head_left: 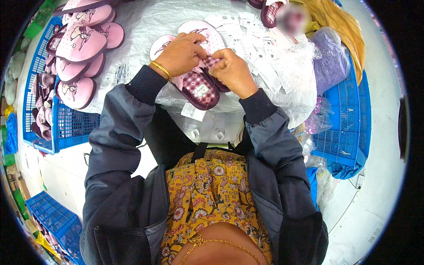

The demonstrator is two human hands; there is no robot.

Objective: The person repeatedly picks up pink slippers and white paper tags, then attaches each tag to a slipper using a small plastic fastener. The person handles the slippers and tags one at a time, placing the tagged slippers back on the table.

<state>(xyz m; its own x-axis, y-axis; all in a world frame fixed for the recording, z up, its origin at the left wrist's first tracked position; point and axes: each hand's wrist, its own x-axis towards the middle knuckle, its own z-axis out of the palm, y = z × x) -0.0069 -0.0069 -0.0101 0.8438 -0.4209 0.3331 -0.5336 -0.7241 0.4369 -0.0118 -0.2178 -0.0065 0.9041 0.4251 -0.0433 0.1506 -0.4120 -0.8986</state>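
A pair of pink slippers, with a maroon checked slipper insole (201,89) toward me, lies on the covered table in front of me. My left hand (179,55) is curled over the pink uppers, its fingers closed at the slipper's opening. Close beside it, my right hand (235,73) pinches a thin dark string (213,84) by the second slipper. The string runs down over the near insole. A white tag (193,111) hangs at the table's near edge, below the heel. Behind my left hand rests another pink slipper upper (201,30).
Pink slippers (81,44) are piled at the left, by a blue basket (75,128). White paper tags (260,53) spread across the table's right side. A purple bag (331,59), ochre cloth (349,26) and another blue basket (342,119) stand at the right.
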